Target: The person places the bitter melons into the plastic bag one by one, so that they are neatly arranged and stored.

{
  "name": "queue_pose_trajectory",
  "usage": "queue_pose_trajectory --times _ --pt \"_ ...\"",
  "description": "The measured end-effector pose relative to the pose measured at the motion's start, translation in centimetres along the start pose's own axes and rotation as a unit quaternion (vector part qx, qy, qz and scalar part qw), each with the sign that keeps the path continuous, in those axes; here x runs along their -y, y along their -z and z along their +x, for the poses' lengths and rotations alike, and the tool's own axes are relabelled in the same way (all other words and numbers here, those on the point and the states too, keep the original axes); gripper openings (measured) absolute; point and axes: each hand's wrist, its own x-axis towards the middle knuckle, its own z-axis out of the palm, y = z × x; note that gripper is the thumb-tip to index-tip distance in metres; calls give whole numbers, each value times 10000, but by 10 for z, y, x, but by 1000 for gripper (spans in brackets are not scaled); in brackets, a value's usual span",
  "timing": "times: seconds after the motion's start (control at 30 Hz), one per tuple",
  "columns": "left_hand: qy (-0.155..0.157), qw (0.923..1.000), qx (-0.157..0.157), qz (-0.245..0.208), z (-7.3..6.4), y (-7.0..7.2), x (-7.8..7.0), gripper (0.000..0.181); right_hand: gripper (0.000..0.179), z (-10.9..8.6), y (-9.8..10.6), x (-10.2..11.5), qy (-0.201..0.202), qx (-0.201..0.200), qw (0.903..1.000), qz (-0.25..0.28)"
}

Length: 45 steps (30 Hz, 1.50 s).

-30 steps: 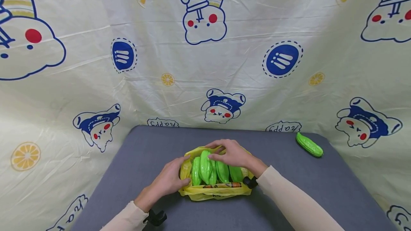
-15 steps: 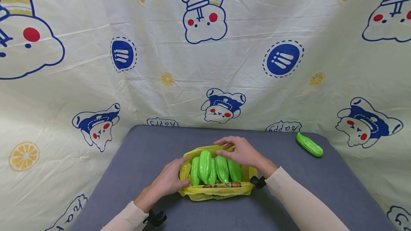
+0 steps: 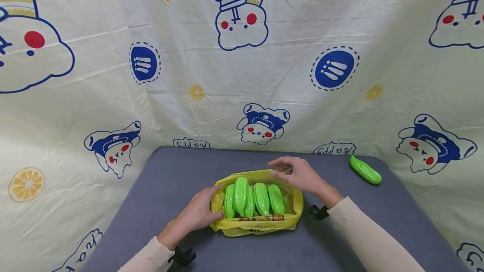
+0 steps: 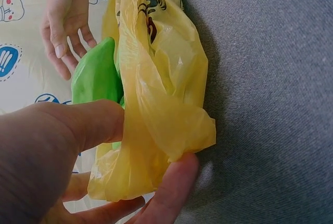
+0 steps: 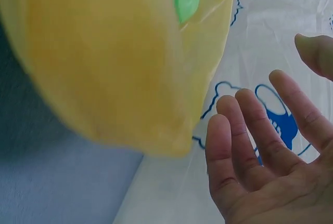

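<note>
A yellow plastic bag (image 3: 261, 227) lies at the middle of the table with its mouth spread wide. Inside it, several bright green, ridged, elongated fruits (image 3: 261, 198), like bitter melons, sit side by side. My left hand (image 3: 197, 210) holds the bag's left end, thumb over the rim and fingers outside, as the left wrist view shows on the yellow plastic (image 4: 151, 94). Above the bag's right back rim is my right hand (image 3: 300, 176). Its fingers are loosely spread with nothing in them, and the right wrist view has the palm (image 5: 265, 167) beside the bag.
One more green ridged fruit (image 3: 365, 170) lies by itself near the table's back right corner. The grey table (image 3: 181, 171) ends at a white patterned curtain (image 3: 181, 66) behind and on both sides. Black straps sit on both wrists.
My right hand has moved right and a little back, away from over the fruits, uncovering the right part of the bag. The left hand keeps its place on the bag.
</note>
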Motion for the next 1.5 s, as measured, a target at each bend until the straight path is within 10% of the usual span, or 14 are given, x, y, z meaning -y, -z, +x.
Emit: queue_pose_trajectory --times 0.6,1.5 --pt "44 9998 -7 173 0 7 -7 88 39 -33 46 -57 -846 -850 9923 -295" --pt "164 9998 60 94 0 10 -14 91 55 -96 97 -180 -1471 -2384 9514 -1277"
